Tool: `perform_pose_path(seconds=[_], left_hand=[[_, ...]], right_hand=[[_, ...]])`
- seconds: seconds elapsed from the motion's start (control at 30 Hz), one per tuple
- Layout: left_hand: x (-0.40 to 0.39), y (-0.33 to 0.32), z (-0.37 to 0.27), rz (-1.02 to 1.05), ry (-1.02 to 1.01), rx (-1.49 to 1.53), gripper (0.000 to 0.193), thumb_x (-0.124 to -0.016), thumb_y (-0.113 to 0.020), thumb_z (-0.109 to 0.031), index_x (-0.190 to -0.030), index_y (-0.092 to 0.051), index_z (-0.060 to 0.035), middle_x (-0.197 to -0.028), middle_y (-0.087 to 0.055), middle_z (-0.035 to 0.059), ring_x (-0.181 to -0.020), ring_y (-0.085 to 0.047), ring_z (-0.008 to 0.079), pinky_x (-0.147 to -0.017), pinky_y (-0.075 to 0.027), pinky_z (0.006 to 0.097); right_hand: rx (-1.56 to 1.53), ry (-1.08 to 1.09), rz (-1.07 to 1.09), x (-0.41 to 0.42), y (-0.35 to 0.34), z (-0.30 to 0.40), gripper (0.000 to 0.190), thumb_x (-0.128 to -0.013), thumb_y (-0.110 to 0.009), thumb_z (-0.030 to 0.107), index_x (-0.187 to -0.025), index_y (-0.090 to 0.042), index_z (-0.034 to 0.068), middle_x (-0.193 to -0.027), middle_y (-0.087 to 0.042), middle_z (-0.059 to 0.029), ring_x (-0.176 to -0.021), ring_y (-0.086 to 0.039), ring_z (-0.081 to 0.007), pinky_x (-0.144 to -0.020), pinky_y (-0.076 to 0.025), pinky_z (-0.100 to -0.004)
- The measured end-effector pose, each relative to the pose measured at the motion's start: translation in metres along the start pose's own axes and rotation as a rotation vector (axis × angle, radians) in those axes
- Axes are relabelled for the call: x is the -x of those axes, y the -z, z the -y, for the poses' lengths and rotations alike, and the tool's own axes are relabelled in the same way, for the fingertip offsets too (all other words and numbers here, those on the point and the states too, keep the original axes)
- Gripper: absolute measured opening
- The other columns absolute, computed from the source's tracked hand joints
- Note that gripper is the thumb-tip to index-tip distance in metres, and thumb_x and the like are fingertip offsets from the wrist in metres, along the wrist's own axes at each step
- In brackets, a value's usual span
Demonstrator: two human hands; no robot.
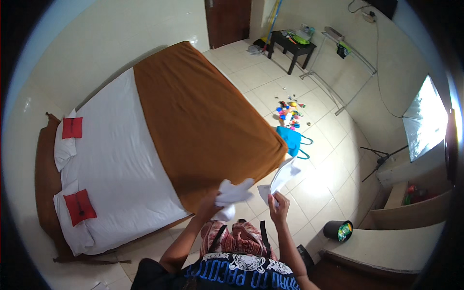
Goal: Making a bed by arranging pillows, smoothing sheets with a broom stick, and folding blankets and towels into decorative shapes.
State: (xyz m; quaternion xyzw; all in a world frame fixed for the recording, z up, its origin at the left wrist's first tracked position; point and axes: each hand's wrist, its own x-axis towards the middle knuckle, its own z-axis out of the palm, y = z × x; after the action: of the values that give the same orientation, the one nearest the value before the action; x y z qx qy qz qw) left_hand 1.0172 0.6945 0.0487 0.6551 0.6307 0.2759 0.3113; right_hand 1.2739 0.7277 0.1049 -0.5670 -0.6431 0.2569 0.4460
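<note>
My left hand (209,207) grips a bunched white cloth (233,192), part of which is blurred and hangs beside the near corner of the bed. In my right hand (278,208) is a second piece of white cloth (282,175), pinched at its lower end, its upper part curving up and to the right. Whether the two pieces are joined cannot be told. The brown blanket (203,116) covers the foot part of the bed, and a white sheet (119,156) covers the rest. Two red cushions (72,127) lie by white pillows at the headboard.
A blue bag (289,140) and a pile of small colourful items (290,114) lie on the tiled floor. A dark table (294,49), a metal rack (322,87), a softbox light (426,117) and a black bin (331,230) stand around the room's right side.
</note>
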Motion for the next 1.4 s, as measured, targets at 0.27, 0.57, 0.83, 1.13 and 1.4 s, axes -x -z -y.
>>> perform_pose_path(seconds=[0.27,0.57,0.83,1.13,1.4], left_hand=[[-0.1,-0.134,-0.177,0.341,-0.313,0.248,0.042,-0.063,-0.067,-0.01,-0.098,-0.044,-0.0069,-0.097,-0.055,0.0136,-0.09,-0.054,0.0339,-0.075,-0.044,0.0383],[-0.271,-0.245,-0.261,0.504,-0.556,0.29,0.04,-0.062,-0.065,-0.009,-0.096,-0.044,-0.007,-0.093,-0.054,0.0131,-0.092,-0.054,0.0325,-0.074,-0.044,0.0389],[-0.43,-0.296,-0.321,0.503,-0.63,0.202,0.046,-0.061,-0.063,-0.003,-0.102,-0.041,-0.006,-0.097,-0.051,0.0143,-0.089,-0.054,0.0348,-0.072,-0.047,0.0411],[-0.542,-0.275,-0.317,0.204,-0.108,0.205,0.043,-0.067,-0.065,-0.012,-0.104,-0.044,-0.0059,-0.099,-0.053,0.0156,-0.091,-0.056,0.0333,-0.076,-0.045,0.0366],[-0.591,-0.231,-0.272,-0.273,0.105,0.234,0.035,-0.066,-0.064,-0.009,-0.097,-0.046,-0.0064,-0.089,-0.054,0.0179,-0.089,-0.053,0.0362,-0.074,-0.043,0.0389]], right_hand=[[-0.031,-0.328,-0.194,-0.009,0.089,-0.076,0.031,-0.081,-0.055,0.018,-0.057,-0.047,-0.001,-0.047,-0.04,-0.0032,-0.047,-0.035,-0.0088,-0.042,-0.027,-0.0286],[0.24,-0.349,-0.159,-0.151,0.19,-0.158,0.027,-0.077,-0.059,0.02,-0.062,-0.051,-0.001,-0.054,-0.047,-0.0165,-0.046,-0.047,-0.0277,-0.047,-0.036,-0.0353],[0.226,-0.267,-0.177,-0.304,0.236,-0.219,0.026,-0.079,-0.057,0.015,-0.062,-0.048,-0.003,-0.05,-0.044,-0.0145,-0.043,-0.04,-0.0212,-0.045,-0.032,-0.034],[0.128,0.051,0.371,-0.505,0.215,-0.276,0.028,-0.076,-0.061,0.022,-0.063,-0.054,-0.002,-0.057,-0.052,-0.0171,-0.05,-0.051,-0.0302,-0.049,-0.039,-0.0363],[0.117,0.386,0.798,-0.614,0.123,-0.259,0.027,-0.078,-0.059,0.026,-0.068,-0.056,0.001,-0.066,-0.056,-0.0164,-0.06,-0.056,-0.0334,-0.054,-0.043,-0.0382]])
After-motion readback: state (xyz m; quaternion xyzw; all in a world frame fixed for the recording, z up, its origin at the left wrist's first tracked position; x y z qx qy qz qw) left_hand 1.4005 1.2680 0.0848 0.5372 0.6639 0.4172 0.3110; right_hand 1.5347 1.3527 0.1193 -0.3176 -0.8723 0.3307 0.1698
